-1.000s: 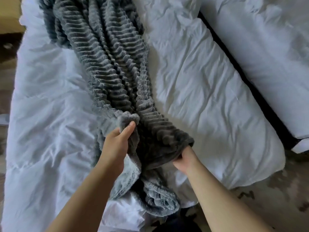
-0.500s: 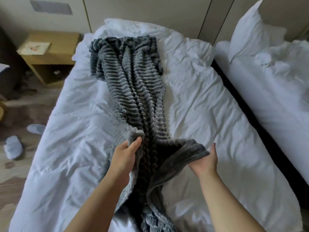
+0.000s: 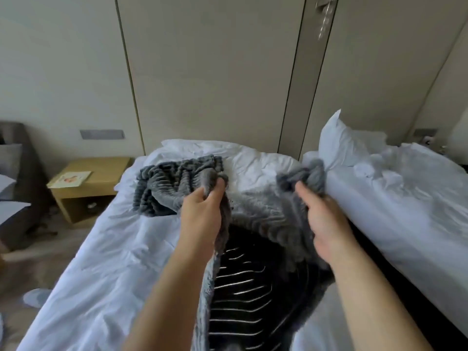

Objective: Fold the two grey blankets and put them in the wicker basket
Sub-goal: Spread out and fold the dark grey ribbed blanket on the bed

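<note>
Holding the blanket up off the bed with both hands, I have its near edge raised in front of me. My left hand is closed on one bunched corner, thumb and fingers pinching the ribbed grey fabric, and my right hand is closed the same way on the other corner, a tuft of fabric sticking up above its fingers. Between the two hands the blanket sags in a shallow curve, and below them it hangs as a dark, shadowed fold with pale ribs showing, down to the bottom of the view between my forearms. The far end of the blanket lies crumpled on the white bedding, near the pillow at the head of the bed. A second bed stands just to the right, touching or nearly touching my right hand's corner of fabric, with an upright pillow against the wall. Left of the first bed is a wooden nightstand with a card on top, and a pale slipper lies on the floor. I can see only one grey blanket, and I cannot see a basket from here.
</note>
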Demonstrator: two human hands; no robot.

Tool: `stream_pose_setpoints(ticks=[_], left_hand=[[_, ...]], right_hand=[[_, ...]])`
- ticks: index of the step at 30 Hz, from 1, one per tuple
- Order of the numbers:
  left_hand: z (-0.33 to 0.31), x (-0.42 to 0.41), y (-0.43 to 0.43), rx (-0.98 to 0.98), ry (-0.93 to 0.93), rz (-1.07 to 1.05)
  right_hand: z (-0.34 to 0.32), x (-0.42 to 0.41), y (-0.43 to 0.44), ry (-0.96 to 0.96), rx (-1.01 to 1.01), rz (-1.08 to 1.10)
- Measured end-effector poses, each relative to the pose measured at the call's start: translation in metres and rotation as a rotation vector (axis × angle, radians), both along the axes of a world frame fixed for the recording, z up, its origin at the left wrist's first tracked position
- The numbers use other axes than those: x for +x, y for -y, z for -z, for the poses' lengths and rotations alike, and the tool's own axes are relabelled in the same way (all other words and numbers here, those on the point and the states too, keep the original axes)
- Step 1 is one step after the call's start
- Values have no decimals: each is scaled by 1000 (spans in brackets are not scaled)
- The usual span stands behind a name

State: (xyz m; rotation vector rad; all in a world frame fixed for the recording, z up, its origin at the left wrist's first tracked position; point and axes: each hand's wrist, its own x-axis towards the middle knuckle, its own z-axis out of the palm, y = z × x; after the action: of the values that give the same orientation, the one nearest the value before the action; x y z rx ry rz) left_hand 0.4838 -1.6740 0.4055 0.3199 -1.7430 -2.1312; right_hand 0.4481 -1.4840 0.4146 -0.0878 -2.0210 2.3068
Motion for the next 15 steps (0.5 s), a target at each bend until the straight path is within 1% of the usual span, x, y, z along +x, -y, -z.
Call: stream_pose_setpoints(ticks=[1,2,3,5,7,10,11,13,14,15], left_hand=[[9,1,-13,-12,42,25],[20,3,-23,-20,72,50],[31,5,-29,-38,95,60],[52,11,-33,-103,136,33],[69,18,-28,-150,181,-3],[82,26,-18,-191,232,-56],[84,27,-16,-189,238,-68],[83,29,-13,-139,221,-70],[81,30,-11,-99,212,-65],[79,30,-8,-61,208,-56]], right_hand=[[15,9,15,81,120,-68],[31,16,24,144,194,-67],[46,20,27,168,221,-9],[67,29,28,155,232,94],[76,34,30,136,179,138],[71,34,33,121,-24,186],[66,33,35,80,-66,255],[62,34,42,-70,-93,394],[62,35,47,-155,-47,390],[64,37,52,-237,70,285]])
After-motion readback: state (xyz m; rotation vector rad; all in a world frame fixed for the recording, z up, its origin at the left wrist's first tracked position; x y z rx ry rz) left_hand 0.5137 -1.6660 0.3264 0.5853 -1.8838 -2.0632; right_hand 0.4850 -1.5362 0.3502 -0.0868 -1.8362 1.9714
